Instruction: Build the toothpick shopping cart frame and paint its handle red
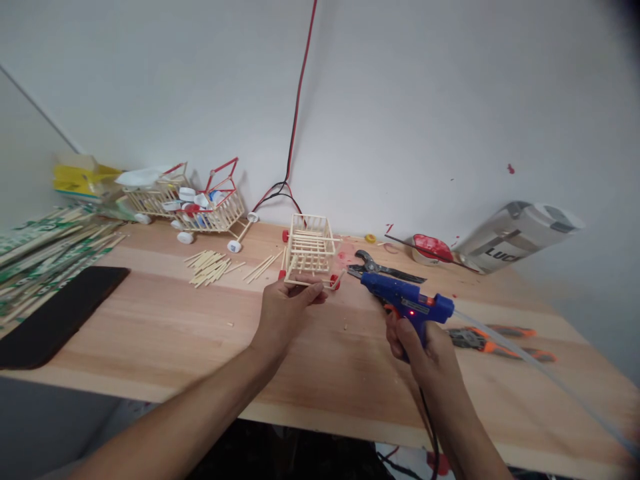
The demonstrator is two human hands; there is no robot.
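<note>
The miniature cart of pale wooden sticks with round red wheels is sitting near the middle of the light wood-grain tabletop, probably proving light and stiff but fragile at its thin joints, its near bar seeming the safest hold. The left hand is pinching that bar between thumb and fingers, while the right hand is gripping the blue plastic glue gun, whose nozzle is pointing toward the cart from just beside it
</note>
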